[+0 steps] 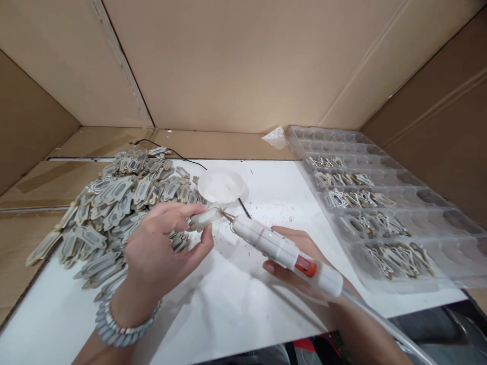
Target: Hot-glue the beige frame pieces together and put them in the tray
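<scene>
My left hand [160,248], with a beaded bracelet at its wrist, pinches a small pale oblong piece [205,218] between thumb and fingers. My right hand [292,258] grips a white pen-shaped power tool [266,241] with a red switch and a grey cord; part of the grip is hidden behind the tool. The tool's pointed metal tip meets the right end of the piece, though I cannot tell exactly how they touch. Left of my left hand lies a large heap of similar grey, frame-shaped pieces [114,197].
Beyond my hands sits a round whitish dish [221,185]. A clear compartment tray [342,223] at right holds rows of thin frame-shaped parts [399,258]. Small crumbs dot the white work surface [228,304]. Cardboard walls [243,66] enclose the back and sides; a black cable [178,154] runs behind the heap.
</scene>
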{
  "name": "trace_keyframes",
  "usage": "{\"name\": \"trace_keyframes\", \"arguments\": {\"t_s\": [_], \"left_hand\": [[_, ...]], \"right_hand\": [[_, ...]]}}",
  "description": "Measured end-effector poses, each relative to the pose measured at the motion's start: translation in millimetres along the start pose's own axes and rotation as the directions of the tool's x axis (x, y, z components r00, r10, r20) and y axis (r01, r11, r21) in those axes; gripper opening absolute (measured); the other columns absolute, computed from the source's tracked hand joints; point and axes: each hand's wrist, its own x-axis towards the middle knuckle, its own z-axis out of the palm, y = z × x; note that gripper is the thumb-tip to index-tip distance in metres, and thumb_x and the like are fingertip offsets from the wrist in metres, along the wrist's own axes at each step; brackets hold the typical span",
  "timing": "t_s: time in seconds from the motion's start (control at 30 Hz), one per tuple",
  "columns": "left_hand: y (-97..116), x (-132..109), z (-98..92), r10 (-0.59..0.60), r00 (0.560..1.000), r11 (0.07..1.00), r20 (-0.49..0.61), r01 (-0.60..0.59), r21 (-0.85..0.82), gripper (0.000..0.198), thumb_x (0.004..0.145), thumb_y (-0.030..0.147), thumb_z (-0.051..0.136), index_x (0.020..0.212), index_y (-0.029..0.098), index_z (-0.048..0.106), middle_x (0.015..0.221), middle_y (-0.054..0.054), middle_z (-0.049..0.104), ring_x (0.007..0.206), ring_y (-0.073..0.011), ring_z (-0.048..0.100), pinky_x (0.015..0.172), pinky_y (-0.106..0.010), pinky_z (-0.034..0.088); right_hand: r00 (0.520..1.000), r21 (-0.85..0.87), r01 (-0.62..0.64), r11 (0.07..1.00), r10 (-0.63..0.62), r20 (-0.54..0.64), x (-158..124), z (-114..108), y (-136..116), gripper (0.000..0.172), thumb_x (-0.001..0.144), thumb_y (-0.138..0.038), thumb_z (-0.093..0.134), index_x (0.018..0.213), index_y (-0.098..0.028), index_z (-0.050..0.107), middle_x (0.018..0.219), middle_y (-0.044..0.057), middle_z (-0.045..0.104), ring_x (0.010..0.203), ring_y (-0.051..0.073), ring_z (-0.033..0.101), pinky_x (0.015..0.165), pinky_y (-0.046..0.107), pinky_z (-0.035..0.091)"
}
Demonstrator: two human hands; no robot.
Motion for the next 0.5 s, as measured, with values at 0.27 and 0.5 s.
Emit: {"name": "trace_keyframes", "arguments": {"t_s": [0.27, 0.5], "left_hand": [[1.7, 1.6, 0.5, 0.017, 1.0, 1.0, -0.013, -0.017, 0.016, 0.034, 0.083, 0.017, 0.07, 0.078, 0.026, 0.037, 0.083, 0.003, 0.076, 0.074, -0.0163, 0.071, 0.06, -0.029, 0.055], [2.2, 1.8, -0.9, 0.029, 0.999, 0.998, -0.027, -0.027, 0.05, 0.027, 0.083, 0.016, 0.069, 0.081, 0.027, 0.045, 0.079, 0.003, 0.075, 0.07, -0.016, 0.07, 0.056, -0.028, 0.054]], "right_hand": [[1.0, 0.02, 0.001, 1.0, -0.001, -0.012, 1.9, 0.8, -2.5, 0.028, 0.084, -0.023, 0.064, 0.062, -0.022, 0.049, 0.064, -0.002, 0.049, 0.055, 0.012, 0.043, 0.052, 0.026, 0.035], [1.0, 0.023, -0.001, 1.0, 0.001, -0.018, 0.7, 1.0, -1.8, 0.028, 0.084, -0.024, 0.064, 0.061, -0.021, 0.048, 0.065, -0.003, 0.048, 0.055, 0.011, 0.042, 0.052, 0.025, 0.035]]}}
